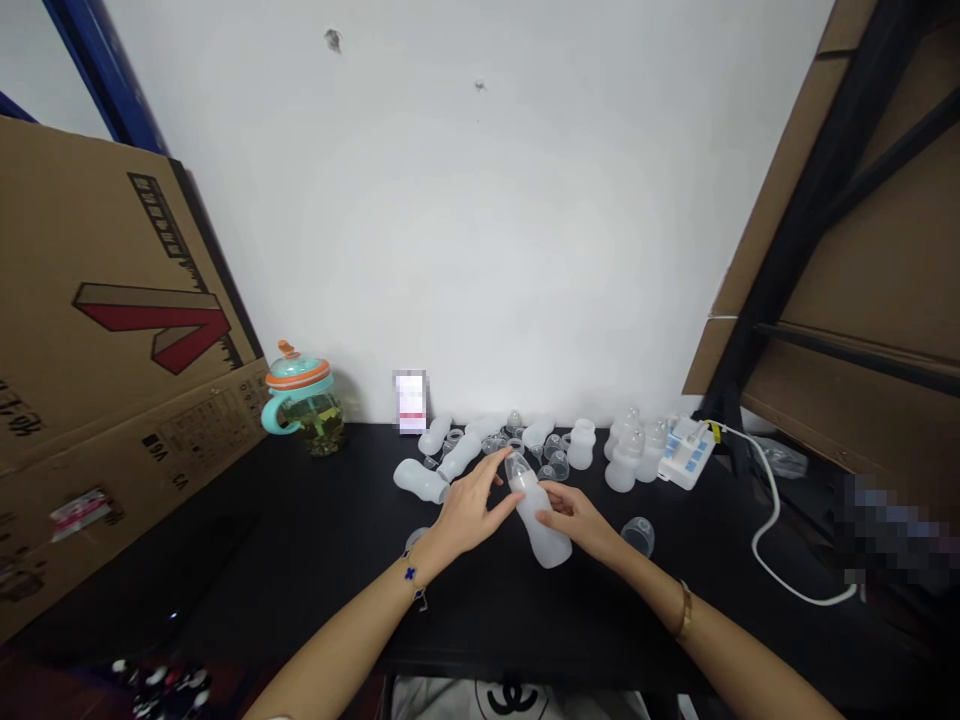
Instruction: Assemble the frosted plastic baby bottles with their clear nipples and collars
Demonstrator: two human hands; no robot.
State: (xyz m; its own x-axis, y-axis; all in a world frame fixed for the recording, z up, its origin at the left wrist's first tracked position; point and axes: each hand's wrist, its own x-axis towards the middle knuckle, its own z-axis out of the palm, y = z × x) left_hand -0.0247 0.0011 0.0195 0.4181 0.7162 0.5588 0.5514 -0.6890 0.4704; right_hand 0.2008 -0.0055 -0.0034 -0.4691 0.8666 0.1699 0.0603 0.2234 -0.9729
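Observation:
A frosted white baby bottle [549, 540] with a clear domed cap [519, 470] leans to the left just above the black table, between my hands. My right hand [576, 515] is closed round the bottle's right side, thumb and fingers on its upper body. My left hand [474, 508] holds it at the top left, with the thumb by the neck and the index finger reaching up along the cap; its other fingers are partly hidden. Behind my left hand lie loose bottle bodies [420, 481], and clear caps [555, 465] lie behind the held bottle.
Several assembled bottles [625, 462] stand at right, beside a white power strip [686, 455] with a cable [776, 500]. A loose clear cap [637, 537] lies near my right forearm. A turquoise-handled teapot [304, 400], a phone [411, 403] and a large cardboard box [112, 330] are leftward.

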